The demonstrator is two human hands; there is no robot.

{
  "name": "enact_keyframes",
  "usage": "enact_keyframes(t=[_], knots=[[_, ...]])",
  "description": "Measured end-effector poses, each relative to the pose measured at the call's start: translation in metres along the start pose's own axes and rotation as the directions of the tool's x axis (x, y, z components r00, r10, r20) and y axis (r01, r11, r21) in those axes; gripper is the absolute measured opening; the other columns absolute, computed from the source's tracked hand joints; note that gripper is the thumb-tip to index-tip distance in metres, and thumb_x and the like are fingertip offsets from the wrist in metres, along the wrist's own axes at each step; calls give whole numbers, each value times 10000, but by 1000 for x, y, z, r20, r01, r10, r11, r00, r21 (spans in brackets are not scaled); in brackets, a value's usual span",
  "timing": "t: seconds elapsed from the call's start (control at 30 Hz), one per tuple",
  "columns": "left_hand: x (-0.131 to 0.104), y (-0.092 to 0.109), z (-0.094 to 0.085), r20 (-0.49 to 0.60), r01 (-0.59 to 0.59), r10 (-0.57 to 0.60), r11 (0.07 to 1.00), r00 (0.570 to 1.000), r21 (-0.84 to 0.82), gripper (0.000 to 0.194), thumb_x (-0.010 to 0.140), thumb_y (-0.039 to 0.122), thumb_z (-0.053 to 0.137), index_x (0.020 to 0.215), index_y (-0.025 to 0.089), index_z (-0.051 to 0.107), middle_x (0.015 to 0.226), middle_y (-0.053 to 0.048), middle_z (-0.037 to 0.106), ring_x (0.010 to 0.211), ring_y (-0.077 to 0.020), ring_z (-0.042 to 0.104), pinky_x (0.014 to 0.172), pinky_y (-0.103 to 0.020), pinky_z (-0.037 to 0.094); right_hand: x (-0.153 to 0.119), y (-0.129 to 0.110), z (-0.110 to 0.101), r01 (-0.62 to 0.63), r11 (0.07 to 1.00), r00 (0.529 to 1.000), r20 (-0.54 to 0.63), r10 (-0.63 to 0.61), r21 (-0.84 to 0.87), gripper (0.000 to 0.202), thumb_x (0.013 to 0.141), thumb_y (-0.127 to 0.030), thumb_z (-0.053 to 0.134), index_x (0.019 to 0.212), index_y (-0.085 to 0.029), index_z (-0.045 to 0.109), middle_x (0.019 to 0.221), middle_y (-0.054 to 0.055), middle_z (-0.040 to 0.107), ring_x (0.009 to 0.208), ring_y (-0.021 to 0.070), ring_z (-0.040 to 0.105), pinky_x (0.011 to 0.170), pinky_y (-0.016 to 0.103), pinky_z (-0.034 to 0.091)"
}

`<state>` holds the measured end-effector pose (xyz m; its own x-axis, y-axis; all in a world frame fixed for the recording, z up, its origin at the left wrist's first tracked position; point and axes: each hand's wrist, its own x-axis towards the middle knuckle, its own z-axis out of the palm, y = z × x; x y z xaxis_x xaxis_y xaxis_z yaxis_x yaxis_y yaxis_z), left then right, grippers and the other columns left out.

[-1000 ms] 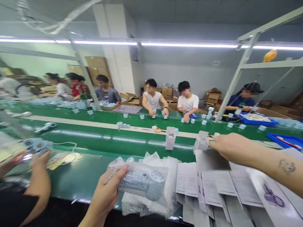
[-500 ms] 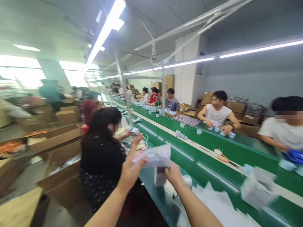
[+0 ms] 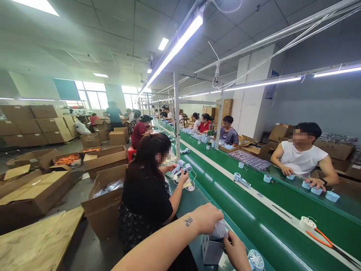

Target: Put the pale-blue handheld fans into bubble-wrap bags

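My left hand [image 3: 208, 219] reaches across from the left, fingers closed on the top of a white translucent plastic-wrapped item [image 3: 219, 230]. The wrapped item's lower end is in the opening of a small light-grey box [image 3: 211, 250] on the green bench. My right hand [image 3: 236, 249] is at the box's right rim, thumb and fingers pinching there beside the wrapping; its fingertips are partly hidden. What the wrapping contains cannot be made out. A small fan [image 3: 256, 259] with a round slatted head lies just right of my right hand.
A co-worker in black [image 3: 146, 192] sits close on the left, handling a light-blue handheld fan [image 3: 179, 165]. Past the bench runs a green conveyor [image 3: 225, 188]. Orange-handled pliers [image 3: 321, 239] and a white spool [image 3: 308, 223] lie on its ledge. Open cartons [image 3: 104, 214] stand left.
The wrapped item has gone from being held up beside the box to sitting in its opening. Both hands have moved lower and closer together; the view has turned left.
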<state>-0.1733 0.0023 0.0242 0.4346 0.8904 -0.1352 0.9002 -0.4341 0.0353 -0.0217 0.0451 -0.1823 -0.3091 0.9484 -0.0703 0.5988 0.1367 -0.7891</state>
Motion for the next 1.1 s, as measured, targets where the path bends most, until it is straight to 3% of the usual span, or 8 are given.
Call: enact_keyframes(t=[0.27, 0.43, 0.57, 0.77, 0.87, 0.97, 1.03, 1.1], knots=[[33, 13, 16, 260, -107, 80, 990, 962, 93, 129, 684, 117, 602, 799, 175, 594, 758, -60, 620, 729, -233, 610, 515, -281, 387, -6, -8, 3, 64, 998, 997, 49, -65, 24, 230, 766, -326, 339, 752, -183, 519, 730, 53, 614, 710, 203, 569, 625, 276, 341], [13, 21, 62, 70, 65, -72, 994, 995, 92, 365, 817, 260, 572, 1158, 138, 529, 1156, -149, 547, 1051, -283, 540, 823, -366, 472, -10, -11, -15, 17, 997, 999, 29, -15, -80, 146, 774, -270, 402, 686, -187, 484, 654, 38, 583, 650, 201, 532, 597, 278, 297], [-2, 32, 84, 83, 145, -150, 988, 985, 56, 281, 805, 228, 579, 1058, 108, 586, 1059, -120, 607, 1035, -272, 549, 1024, -529, 332, -19, -30, -26, -6, 998, 1000, 24, 8, -66, 183, 825, -232, 410, 673, -170, 493, 688, 79, 599, 689, 219, 540, 627, 287, 317], [6, 34, 86, 102, 174, -176, 984, 979, 29, 323, 819, 67, 420, 1072, 93, 619, 1087, -157, 615, 1059, -304, 561, 1018, -669, 205, -20, -59, -21, -84, 996, 995, 47, 83, 19, 237, 821, -112, 436, 976, -146, 612, 904, 78, 671, 831, 177, 600, 684, 237, 360], [7, 22, 77, -118, 109, -116, 992, 986, -58, 324, 893, 155, 381, 1140, 141, 590, 1212, -134, 579, 1190, -285, 493, 1061, -613, 205, -4, -57, -40, -141, 990, 989, -38, 142, 20, 204, 848, -156, 432, 898, -141, 628, 867, 92, 670, 795, 180, 594, 658, 244, 344], [-6, 12, 70, -598, 66, -309, 917, 740, -392, 279, 894, 359, 455, 1018, 173, 623, 1106, -89, 631, 1102, -220, 552, 1023, -416, 370, 9, -49, -95, -195, 981, 961, -194, 195, 17, 201, 862, -184, 419, 883, -141, 614, 877, 97, 657, 809, 183, 577, 675, 250, 341], [-16, 10, 75, -533, 111, -572, 739, 624, -664, 370, 836, 493, 493, 932, 165, 632, 937, -73, 659, 903, -202, 611, 848, -320, 473, 19, -35, -143, -239, 971, 924, -302, 234, 21, 205, 871, -204, 408, 916, -143, 599, 893, 97, 648, 825, 189, 565, 696, 258, 345], [-20, 11, 92, -269, 221, -690, 534, 671, -816, 478, 753, 597, 501, 868, 153, 636, 832, -68, 653, 782, -207, 606, 719, -297, 482, 33, -15, -188, -302, 953, 871, -397, 290, 32, 223, 880, -214, 392, 941, -132, 590, 914, 112, 637, 847, 203, 557, 713, 272, 349]])
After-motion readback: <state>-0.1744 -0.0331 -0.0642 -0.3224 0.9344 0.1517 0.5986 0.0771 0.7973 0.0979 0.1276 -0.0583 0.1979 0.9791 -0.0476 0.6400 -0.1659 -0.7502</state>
